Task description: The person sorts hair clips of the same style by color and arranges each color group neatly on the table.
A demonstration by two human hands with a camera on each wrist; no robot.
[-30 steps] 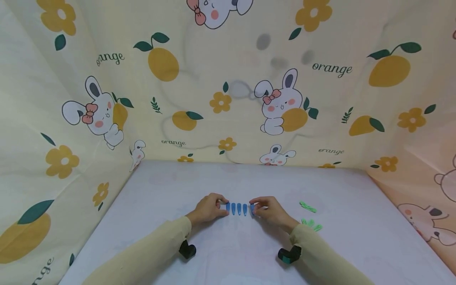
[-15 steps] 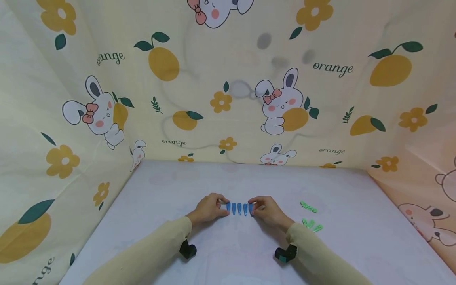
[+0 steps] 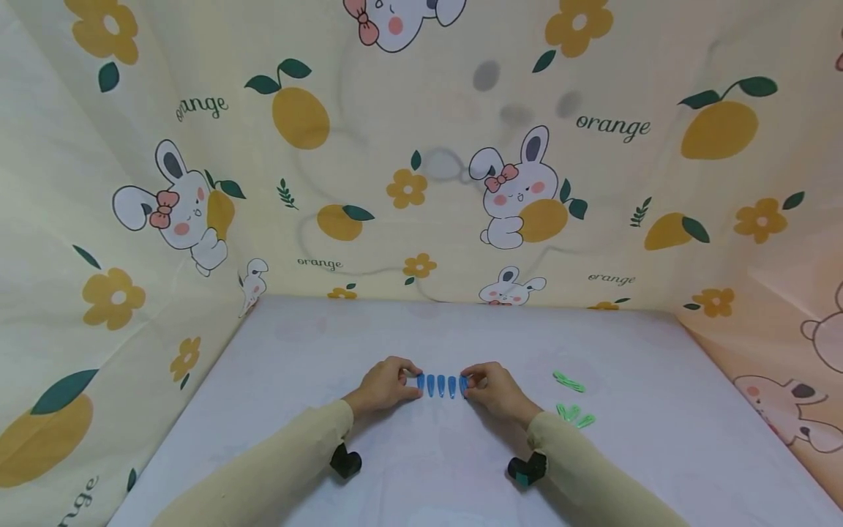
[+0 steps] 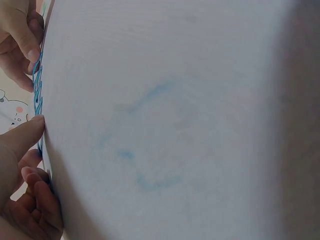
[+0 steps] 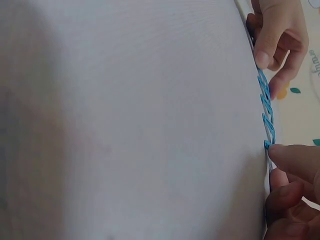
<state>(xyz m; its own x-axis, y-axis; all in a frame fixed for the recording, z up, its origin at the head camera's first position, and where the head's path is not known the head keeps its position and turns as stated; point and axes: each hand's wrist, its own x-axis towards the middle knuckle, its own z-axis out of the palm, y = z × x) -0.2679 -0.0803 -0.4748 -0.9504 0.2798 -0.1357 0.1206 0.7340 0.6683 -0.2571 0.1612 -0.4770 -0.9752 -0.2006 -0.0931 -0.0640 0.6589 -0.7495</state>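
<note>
Blue clips (image 3: 441, 386) lie in a row | our left hand (image 3: 387, 383) and right hand (image 3: 495, 391) each pinch an outer one, perhaps to keep spacing even | green clips (image 3: 569, 382) lie apart

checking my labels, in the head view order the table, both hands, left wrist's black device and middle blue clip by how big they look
Largest first:
1. Table
2. Left hand and right hand: look alike, so unranked
3. Black device
4. Middle blue clip
</note>
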